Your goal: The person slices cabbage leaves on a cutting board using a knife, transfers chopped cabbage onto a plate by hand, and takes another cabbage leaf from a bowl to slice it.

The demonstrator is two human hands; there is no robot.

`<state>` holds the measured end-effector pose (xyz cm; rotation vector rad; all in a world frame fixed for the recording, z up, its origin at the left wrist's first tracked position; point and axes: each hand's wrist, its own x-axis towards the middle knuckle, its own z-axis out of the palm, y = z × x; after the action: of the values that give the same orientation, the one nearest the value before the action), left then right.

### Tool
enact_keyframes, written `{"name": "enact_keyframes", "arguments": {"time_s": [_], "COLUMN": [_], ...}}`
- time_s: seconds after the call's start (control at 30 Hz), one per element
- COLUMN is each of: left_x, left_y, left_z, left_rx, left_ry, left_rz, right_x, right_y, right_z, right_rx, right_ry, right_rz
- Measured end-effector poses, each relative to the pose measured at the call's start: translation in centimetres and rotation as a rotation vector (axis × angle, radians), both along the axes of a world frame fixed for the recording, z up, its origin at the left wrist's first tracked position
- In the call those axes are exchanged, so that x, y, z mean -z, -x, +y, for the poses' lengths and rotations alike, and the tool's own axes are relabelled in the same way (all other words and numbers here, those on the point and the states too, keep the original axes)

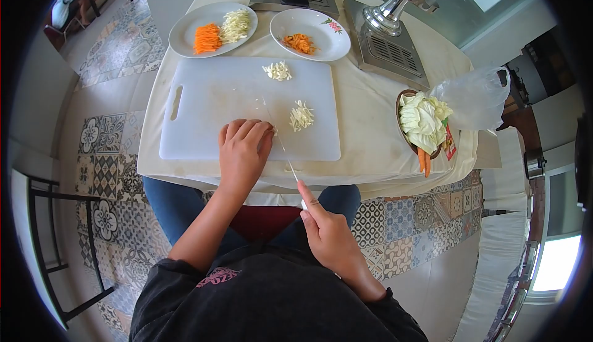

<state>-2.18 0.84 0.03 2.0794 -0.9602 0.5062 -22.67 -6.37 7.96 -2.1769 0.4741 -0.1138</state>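
My right hand point(324, 228) is wrapped round the white handle of a kitchen knife point(284, 150), index finger stretched along its top. The thin blade points away from me over the white cutting board point(210, 101). Just left of the blade, my left hand point(244, 147) presses on the board with its fingers curled together. A small pale bit shows at its fingertips, mostly hidden, so I cannot tell its kind. Right of the blade lies a pile of pale thin shreds point(301, 116). A second pile of chopped white pieces point(277, 71) sits near the board's far edge.
Behind the board stand a plate point(179, 36) with carrot and pale strips, and a flowered plate point(336, 42) with orange shreds. At right are a basket point(400, 116) with cabbage point(425, 119) and carrots point(424, 161), a plastic bag point(475, 101) and metal stands point(389, 51).
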Motion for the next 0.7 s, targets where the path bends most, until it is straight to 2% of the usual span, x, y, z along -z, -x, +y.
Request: {"name": "enact_keyframes", "arguments": {"time_s": [0.13,0.33,0.53,0.7], "left_x": [0.2,0.3,0.4,0.3], "left_y": [0.0,0.1,0.1,0.2], "left_z": [0.0,-0.1,0.0,0.1], "left_rx": [-0.008,-0.010,-0.006,-0.012], "left_ry": [-0.011,0.004,-0.007,-0.020], "left_rz": [0.012,0.002,0.004,-0.015], "right_x": [-0.2,-0.5,0.7,1.1], "right_y": [1.9,0.3,-3.3,-2.6], "right_z": [0.3,0.1,-0.3,-0.7], "right_rx": [-0.010,-0.016,0.005,0.009], "right_ry": [-0.024,-0.021,0.052,0.100], "right_rz": [-0.087,0.047,0.064,0.022]}}
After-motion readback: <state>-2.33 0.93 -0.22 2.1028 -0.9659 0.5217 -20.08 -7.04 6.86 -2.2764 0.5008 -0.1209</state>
